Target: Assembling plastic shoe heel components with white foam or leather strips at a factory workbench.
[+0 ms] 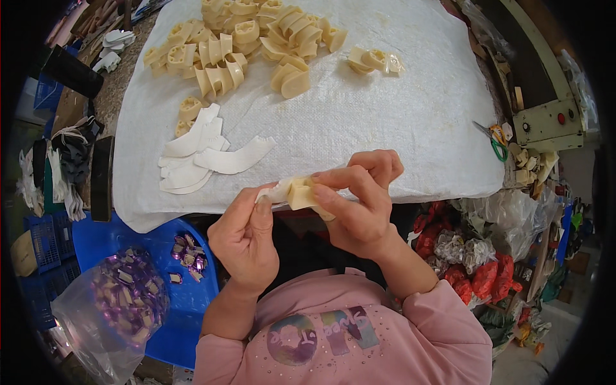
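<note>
Over the near edge of the table, a cream moulded piece (pixel 299 195) that looks like a shoe heel is pinched in the fingers of my right hand (pixel 367 204). My left hand (pixel 246 239) grips a small white curved strip (pixel 278 191) between thumb and forefinger; its other end lies against the cream heel. Just beyond my left hand rests a loose stack of white curved cut-outs (pixel 192 156). A few cream heels (pixel 189 109) stand at that stack's far side. Farther back is a big heap of similar heels (pixel 247 35).
White woven cloth (pixel 398 122) covers the table. A smaller group of heels (pixel 374 61) lies at the far right, and scissors (pixel 498 141) with green handles at the right edge. Lower left, a blue tub (pixel 186 321) holds a clear bag of purple pieces (pixel 131 292). Red bags (pixel 481 282) sit right.
</note>
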### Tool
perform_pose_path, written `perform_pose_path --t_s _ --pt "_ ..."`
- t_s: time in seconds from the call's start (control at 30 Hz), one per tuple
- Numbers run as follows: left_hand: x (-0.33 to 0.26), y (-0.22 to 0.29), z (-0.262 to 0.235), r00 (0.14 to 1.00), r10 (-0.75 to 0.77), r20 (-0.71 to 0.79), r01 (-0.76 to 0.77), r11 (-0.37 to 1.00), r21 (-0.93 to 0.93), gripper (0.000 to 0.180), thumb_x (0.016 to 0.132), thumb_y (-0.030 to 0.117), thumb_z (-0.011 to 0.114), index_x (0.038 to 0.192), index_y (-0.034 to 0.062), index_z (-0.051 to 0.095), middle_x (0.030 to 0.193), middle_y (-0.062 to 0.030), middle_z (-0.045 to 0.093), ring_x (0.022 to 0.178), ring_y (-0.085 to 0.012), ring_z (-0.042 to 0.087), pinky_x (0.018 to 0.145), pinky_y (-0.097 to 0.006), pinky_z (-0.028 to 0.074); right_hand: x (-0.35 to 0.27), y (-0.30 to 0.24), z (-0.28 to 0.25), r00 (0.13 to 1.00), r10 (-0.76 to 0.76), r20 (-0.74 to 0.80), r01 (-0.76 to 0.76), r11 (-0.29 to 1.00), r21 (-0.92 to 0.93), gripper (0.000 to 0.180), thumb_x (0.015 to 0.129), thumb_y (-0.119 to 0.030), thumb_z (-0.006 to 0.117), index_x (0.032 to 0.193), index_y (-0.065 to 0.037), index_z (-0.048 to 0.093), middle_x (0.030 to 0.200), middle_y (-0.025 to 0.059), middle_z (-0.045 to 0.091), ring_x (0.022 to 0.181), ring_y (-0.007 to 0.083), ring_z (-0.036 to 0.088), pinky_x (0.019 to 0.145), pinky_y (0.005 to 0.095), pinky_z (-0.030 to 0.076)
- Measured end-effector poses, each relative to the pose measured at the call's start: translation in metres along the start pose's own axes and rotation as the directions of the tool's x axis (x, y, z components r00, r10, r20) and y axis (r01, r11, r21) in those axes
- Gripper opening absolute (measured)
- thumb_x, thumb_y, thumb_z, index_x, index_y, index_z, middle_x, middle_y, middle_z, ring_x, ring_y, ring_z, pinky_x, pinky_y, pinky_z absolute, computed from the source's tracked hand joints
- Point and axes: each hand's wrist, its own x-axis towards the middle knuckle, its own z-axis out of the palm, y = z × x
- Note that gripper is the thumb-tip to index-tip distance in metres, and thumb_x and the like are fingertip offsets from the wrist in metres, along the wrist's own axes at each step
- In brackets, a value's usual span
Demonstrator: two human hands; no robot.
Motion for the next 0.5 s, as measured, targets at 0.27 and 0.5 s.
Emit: perform_pose_path --t_s 0.27,0.5 --pt "-0.006 -0.009 0.008 0.993 0.085 0.081 -0.099 0.974 0.202 0.014 0.087 0.000 0.054 0.095 -0.0082 0.062 0.075 -0.0140 0.061 0.063 -0.0181 0.056 0.058 -0.027 0.045 0.003 -0.009 -0.009 0.935 0.103 0.341 -0.050 0.985 -0.163 0.021 0.056 -0.006 0.063 0.074 -0.012 0.054 0.074 0.0019 0.042 0.075 0.0211 0.045 0.071 0.0426 0.023" --pt "-0.006 -0.012 0.011 0.921 0.371 0.119 -0.389 0.866 0.314 0.018 0.084 -0.005 0.055 0.102 -0.0072 0.062 0.087 -0.0157 0.060 0.073 -0.0228 0.056 0.062 -0.029 0.046 0.000 -0.003 -0.002 0.960 0.058 0.274 -0.040 0.997 -0.069 0.022 0.057 -0.004 0.062 0.076 -0.010 0.054 0.074 0.0037 0.043 0.074 0.0219 0.045 0.071 0.0418 0.023"
